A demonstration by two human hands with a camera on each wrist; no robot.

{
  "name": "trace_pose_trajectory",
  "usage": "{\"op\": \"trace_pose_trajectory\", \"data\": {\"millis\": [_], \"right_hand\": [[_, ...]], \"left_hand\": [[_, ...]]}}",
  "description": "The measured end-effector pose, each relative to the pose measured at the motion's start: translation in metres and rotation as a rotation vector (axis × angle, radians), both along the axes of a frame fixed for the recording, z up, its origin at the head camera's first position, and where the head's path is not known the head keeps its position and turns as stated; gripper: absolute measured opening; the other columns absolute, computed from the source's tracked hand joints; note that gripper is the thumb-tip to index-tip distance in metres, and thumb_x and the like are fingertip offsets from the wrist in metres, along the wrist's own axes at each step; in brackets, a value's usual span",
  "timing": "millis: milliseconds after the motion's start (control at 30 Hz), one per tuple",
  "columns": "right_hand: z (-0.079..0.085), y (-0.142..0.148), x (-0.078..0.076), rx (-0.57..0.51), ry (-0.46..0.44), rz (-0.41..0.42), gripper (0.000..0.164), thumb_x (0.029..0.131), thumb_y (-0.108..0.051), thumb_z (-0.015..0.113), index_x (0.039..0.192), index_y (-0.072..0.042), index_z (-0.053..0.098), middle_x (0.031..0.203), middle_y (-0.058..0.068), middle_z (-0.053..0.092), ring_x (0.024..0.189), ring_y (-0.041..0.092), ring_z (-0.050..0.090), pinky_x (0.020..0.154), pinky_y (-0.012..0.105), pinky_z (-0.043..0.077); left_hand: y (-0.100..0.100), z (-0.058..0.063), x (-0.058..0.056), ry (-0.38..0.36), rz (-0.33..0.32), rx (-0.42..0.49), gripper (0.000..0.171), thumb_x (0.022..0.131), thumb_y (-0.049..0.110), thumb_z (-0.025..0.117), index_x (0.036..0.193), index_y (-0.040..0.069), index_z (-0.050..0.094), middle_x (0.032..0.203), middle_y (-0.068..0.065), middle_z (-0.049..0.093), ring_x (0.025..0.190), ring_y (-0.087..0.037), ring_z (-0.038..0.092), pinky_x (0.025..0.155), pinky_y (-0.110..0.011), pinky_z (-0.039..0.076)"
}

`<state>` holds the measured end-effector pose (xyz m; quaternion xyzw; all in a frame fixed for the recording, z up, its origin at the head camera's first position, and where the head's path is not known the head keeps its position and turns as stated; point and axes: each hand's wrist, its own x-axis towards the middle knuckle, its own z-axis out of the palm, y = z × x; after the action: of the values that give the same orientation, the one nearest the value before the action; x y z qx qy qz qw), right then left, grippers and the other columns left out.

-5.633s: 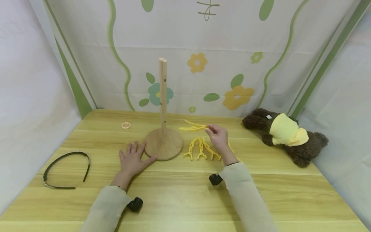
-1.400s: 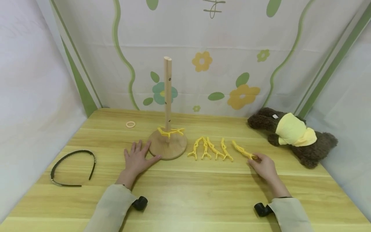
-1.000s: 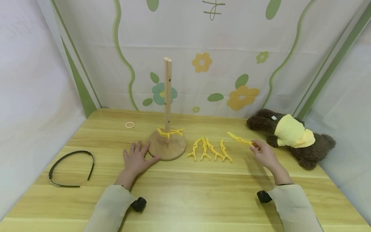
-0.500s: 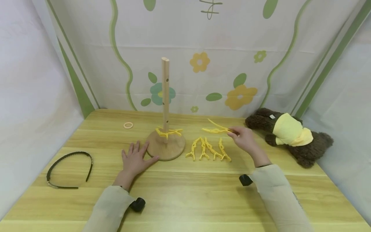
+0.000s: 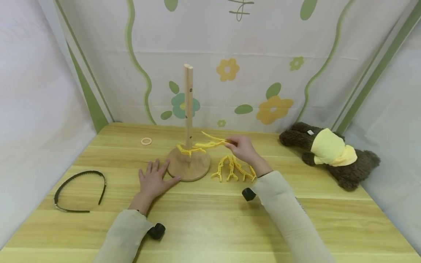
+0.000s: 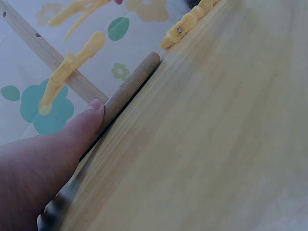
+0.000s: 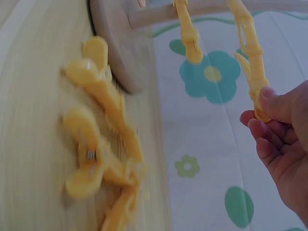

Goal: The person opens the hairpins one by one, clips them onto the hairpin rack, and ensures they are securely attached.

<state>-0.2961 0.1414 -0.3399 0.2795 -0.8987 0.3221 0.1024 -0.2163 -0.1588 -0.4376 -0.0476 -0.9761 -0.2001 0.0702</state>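
Observation:
My right hand [image 5: 242, 149] pinches the tail of a yellow hair clip [image 5: 210, 144], whose jaws are spread and point left towards the wooden post [image 5: 189, 113]. In the right wrist view, thumb and fingertips squeeze the held clip [image 7: 257, 67]. Low on the post hangs another yellow hair clip [image 5: 185, 150], clamped across it. My left hand [image 5: 154, 183] lies spread at the round wooden base [image 5: 188, 171], its thumb on the rim, as the left wrist view also shows. Several more yellow hair clips [image 5: 218, 168] lie on the table below my right hand, partly hidden by the wrist.
A black headband [image 5: 62, 182] lies at the left on the wooden table [image 5: 204, 226]. Behind my left hand is a small pale ring [image 5: 146, 141]. At the right lies a dark brown plush bear [image 5: 355, 164] in a yellow top. A flower-patterned cloth [image 5: 263, 54] hangs behind.
A clip now sits on the post, which was bare at first. My right hand has picked the rightmost clip off the table, squeezed it apart and carried it left. My left hand stays put.

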Motion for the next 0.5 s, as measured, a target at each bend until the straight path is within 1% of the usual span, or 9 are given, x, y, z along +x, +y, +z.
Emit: {"op": "trace_pose_trajectory", "data": {"millis": [167,233,367,500], "right_hand": [[0.004,-0.027,-0.003,0.022,-0.028,0.035,0.023,0.083,-0.01,0.058,0.1,0.004,0.062,0.084,0.011,0.061,0.064,0.016,0.05,0.058,0.028,0.042],[0.005,-0.035,-0.004,0.026,-0.021,0.05,0.021,0.083,-0.011,0.057,0.099,0.002,0.063,0.083,0.01,0.061,0.063,0.016,0.049,0.058,0.028,0.042],[0.006,-0.048,-0.004,0.033,-0.016,0.074,0.019,0.083,-0.011,0.058,0.097,0.0,0.064,0.081,0.009,0.061,0.063,0.015,0.049,0.058,0.027,0.042],[0.007,-0.058,-0.004,0.046,-0.032,0.088,0.019,0.083,-0.011,0.057,0.097,0.0,0.064,0.082,0.008,0.061,0.065,0.015,0.051,0.059,0.026,0.043]], "left_hand": [[0.0,0.0,0.0,0.004,-0.001,0.001,0.086,0.07,0.071,0.042,0.135,0.016,0.029,0.136,-0.024,0.02,0.123,-0.043,0.008,0.086,-0.065,-0.004],[-0.001,0.0,0.0,0.011,-0.001,-0.001,0.086,0.07,0.071,0.042,0.135,0.016,0.03,0.136,-0.024,0.02,0.123,-0.043,0.008,0.086,-0.065,-0.004],[0.0,0.0,0.0,0.014,-0.002,-0.001,0.086,0.07,0.071,0.042,0.135,0.016,0.03,0.136,-0.024,0.02,0.123,-0.043,0.008,0.086,-0.065,-0.004],[0.0,-0.001,0.0,0.013,-0.001,0.003,0.087,0.07,0.072,0.041,0.135,0.016,0.03,0.136,-0.024,0.02,0.123,-0.043,0.008,0.086,-0.065,-0.004]]}}
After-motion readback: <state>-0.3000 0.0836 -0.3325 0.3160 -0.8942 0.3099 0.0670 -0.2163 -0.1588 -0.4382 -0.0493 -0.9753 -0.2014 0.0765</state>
